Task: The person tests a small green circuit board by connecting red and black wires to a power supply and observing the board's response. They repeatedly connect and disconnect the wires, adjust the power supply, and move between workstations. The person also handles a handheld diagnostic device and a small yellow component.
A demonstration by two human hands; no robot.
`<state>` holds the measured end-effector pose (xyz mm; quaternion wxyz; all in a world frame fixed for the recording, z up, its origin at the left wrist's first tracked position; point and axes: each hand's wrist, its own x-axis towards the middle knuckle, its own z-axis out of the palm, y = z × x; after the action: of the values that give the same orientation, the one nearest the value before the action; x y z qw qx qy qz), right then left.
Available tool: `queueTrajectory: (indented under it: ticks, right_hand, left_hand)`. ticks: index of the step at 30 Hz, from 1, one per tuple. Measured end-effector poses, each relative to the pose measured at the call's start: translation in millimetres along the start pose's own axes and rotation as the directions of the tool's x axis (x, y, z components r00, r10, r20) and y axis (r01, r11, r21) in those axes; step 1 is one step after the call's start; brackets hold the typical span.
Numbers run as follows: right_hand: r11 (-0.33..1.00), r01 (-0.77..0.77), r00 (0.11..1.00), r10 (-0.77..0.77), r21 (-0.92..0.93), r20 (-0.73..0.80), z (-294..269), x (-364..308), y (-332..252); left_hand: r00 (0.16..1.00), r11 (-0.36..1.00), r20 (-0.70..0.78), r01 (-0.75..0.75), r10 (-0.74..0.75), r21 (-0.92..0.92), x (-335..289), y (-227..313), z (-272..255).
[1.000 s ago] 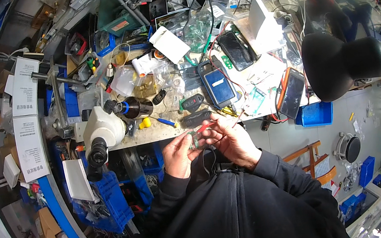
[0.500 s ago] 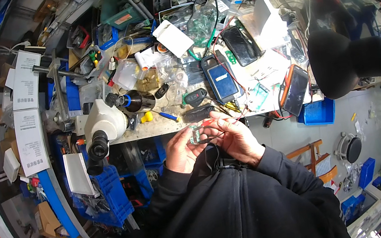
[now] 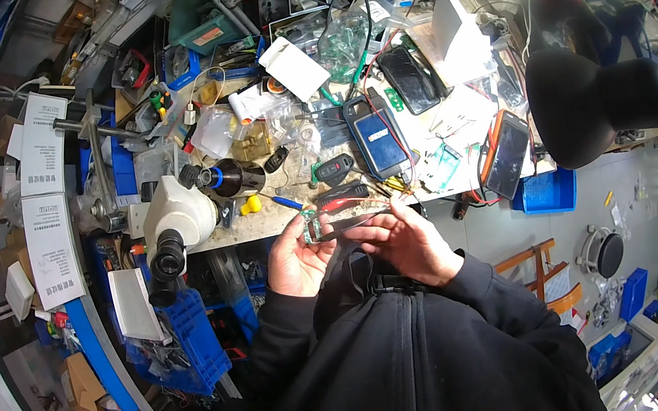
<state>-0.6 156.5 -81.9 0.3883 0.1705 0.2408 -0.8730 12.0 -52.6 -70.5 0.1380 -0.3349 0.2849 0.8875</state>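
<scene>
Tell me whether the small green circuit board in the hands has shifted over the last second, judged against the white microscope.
Cannot tell. The head camera moved, but the small green circuit board stays in the left hand, right of the white microscope, as before.

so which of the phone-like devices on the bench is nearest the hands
The blue-screened handheld device, lying just beyond the hands. The black phone lies further back, and the orange-edged phone sits off to the right by the bench edge.

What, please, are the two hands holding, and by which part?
The left hand pinches a small circuit board by its edge; the right hand touches it. Finer detail cannot be told.
</scene>
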Motion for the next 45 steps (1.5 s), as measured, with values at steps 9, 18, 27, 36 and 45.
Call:
queueTrajectory:
  ticks: [9, 18, 27, 36, 45]
  right_hand:
    - [0.983, 0.143, 0.912, -0.177, -0.117, -0.370, -40, -44, 0]
    - [0.973, 0.194, 0.890, -0.228, -0.126, -0.395, -51, -46, 6]
    - [0.972, 0.191, 0.881, -0.230, -0.135, -0.414, -47, -45, 5]
    - [0.972, 0.181, 0.883, -0.229, -0.152, -0.410, -48, -43, 6]
    - [0.970, 0.176, 0.885, -0.231, -0.168, -0.404, -46, -43, 5]
  left_hand:
    - [0.997, 0.996, -0.049, -0.056, 0.053, -0.063, 2, 20, -7]
    - [0.999, 0.997, -0.017, -0.044, 0.043, -0.066, 8, 26, -8]
    - [0.999, 0.996, -0.003, -0.044, 0.044, -0.074, 7, 26, -10]
    - [0.996, 0.993, -0.059, -0.068, 0.063, -0.092, 5, 23, -8]
    - [0.999, 0.995, -0.002, -0.054, 0.054, -0.082, 6, 24, -13]
